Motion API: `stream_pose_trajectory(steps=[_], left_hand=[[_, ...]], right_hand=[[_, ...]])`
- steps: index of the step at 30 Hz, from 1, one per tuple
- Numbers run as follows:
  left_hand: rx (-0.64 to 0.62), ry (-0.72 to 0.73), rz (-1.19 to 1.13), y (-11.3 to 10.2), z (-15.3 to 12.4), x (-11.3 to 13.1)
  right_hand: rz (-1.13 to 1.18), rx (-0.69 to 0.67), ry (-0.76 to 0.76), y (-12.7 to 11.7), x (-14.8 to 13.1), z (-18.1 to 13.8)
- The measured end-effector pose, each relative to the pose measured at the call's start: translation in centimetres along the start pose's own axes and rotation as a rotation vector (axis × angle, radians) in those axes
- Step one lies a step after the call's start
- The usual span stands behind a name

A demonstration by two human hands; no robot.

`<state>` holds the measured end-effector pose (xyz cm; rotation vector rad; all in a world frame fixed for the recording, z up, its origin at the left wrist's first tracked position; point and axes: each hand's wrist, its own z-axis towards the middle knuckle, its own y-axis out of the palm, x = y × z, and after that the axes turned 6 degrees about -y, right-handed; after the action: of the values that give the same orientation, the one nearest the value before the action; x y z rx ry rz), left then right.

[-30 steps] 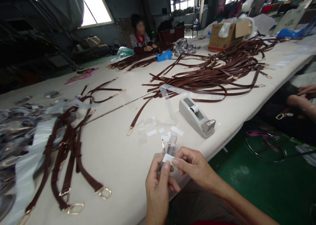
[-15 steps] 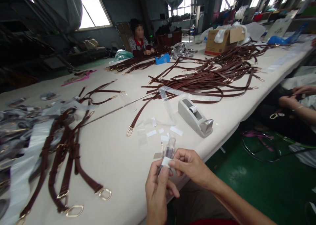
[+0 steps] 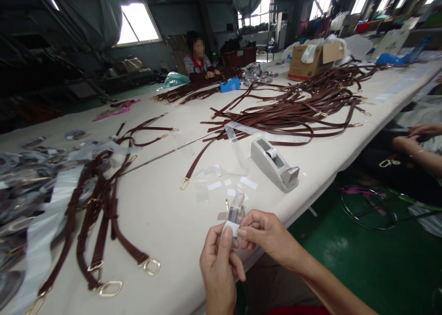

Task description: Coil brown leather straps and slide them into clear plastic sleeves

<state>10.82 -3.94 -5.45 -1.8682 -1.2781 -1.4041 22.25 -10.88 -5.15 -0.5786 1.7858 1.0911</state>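
Both my hands meet at the near edge of the long white table (image 3: 165, 223). My left hand (image 3: 218, 269) and my right hand (image 3: 267, 234) pinch a small strap end wrapped in clear plastic (image 3: 235, 209), with a white piece of tape (image 3: 230, 226) under my thumbs. A grey tape dispenser (image 3: 275, 164) stands just beyond them. Small white tape pieces (image 3: 228, 183) lie on the table in front of it.
Brown straps with gold buckles (image 3: 100, 223) lie to the left, and a large heap of straps (image 3: 297, 107) at centre right. A cardboard box (image 3: 312, 59) and a blue dispenser (image 3: 229, 84) sit farther back. A person sits at the far end; another person's hands (image 3: 419, 142) work at right.
My thumbs have pressed the white tape lower around the wrapped strap end. The hands have stayed in nearly the same place while the view shifted a little.
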Motion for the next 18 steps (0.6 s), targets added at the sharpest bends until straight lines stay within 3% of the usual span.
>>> stream_pose_trajectory(steps=[10, 18], left_hand=[[0.004, -0.014, 0.015, 0.2, 0.1, -0.3], [-0.036, 0.011, 0.094, 0.5, 0.3, -0.5]], right_hand=[[0.070, -0.044, 0.013, -1.1, 0.1, 0.3], [-0.015, 0.047, -0.090, -0.5, 0.4, 0.0]])
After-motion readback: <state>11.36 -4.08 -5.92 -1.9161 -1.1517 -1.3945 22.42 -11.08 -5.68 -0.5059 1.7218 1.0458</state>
